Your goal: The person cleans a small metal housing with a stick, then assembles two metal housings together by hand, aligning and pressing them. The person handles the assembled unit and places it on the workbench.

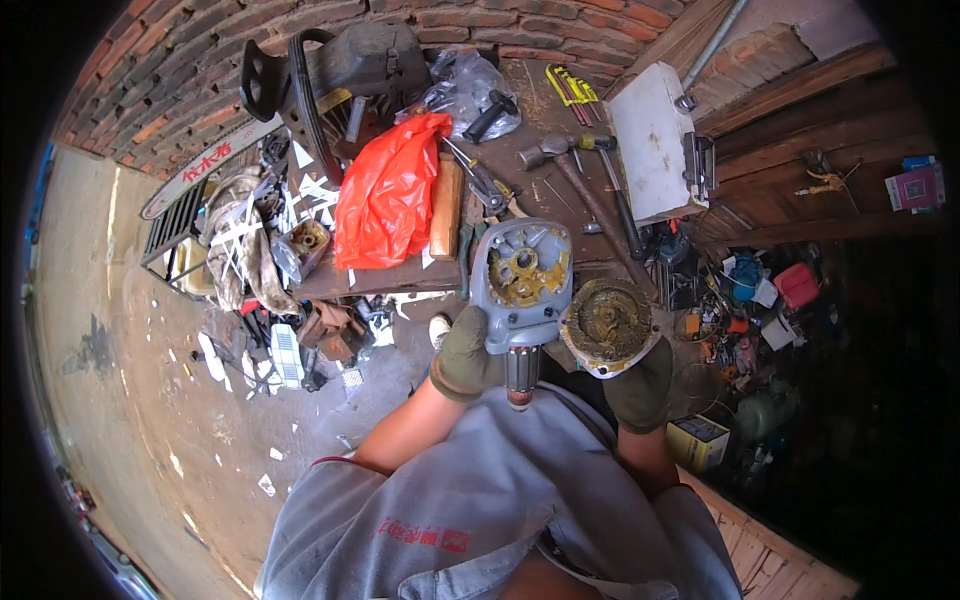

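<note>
In my left hand (464, 356), wearing a dark green glove, is a grey power-tool gear housing (525, 318). Its open face is turned up and shows brownish-yellow grease around a central hole. A dark ribbed shaft (523, 368) sticks out of the housing's near end. My right hand (641, 390), gloved alike, grips a round metal gear cover (609, 325) from beneath, its inner side up and thick with grease. The two parts are held side by side, just off the near edge of the wooden bench. Both sets of fingers are partly hidden under the parts.
On the bench (400, 279) lie a red plastic bag (392, 190), a wooden block (446, 208), pliers (488, 190), a hammer (580, 185) and a chainsaw (345, 75). A white box (648, 150) stands at right. Scraps litter the floor at left; clutter and a yellow box (697, 442) sit right.
</note>
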{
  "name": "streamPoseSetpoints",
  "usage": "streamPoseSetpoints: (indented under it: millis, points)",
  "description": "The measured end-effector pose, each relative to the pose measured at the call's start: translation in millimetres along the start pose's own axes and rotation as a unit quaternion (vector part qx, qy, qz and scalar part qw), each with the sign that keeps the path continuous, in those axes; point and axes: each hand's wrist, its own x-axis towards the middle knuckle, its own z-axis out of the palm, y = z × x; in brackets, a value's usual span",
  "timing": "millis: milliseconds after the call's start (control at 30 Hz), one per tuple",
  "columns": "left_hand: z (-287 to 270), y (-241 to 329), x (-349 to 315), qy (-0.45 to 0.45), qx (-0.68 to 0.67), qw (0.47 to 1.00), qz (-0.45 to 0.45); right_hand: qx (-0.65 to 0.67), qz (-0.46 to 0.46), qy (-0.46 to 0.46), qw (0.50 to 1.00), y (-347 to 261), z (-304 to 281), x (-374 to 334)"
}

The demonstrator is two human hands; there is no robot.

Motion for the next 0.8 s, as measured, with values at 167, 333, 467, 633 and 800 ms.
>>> streamPoseSetpoints:
  millis: [167,333,467,633,800]
  points:
    - [-5,-3,-1,-0.008,-0.027,1.0,-0.005,0.007,-0.018,0.012,1.0,2,2,0]
    - [-7,-3,-1,-0.019,-0.045,0.999,-0.014,0.0,-0.026,0.011,1.0,1,3,0]
    - [-10,-3,-1,-0.007,-0.036,0.999,-0.007,0.004,-0.027,0.007,1.0,0,3,0]
    - [-14,-2,-1,-0.014,-0.036,0.999,-0.007,-0.005,-0.031,0.012,0.999,-1,6,2]
    - [-18,-3,-1,-0.022,-0.068,0.997,-0.007,0.0,-0.03,0.009,1.0,2,6,1]
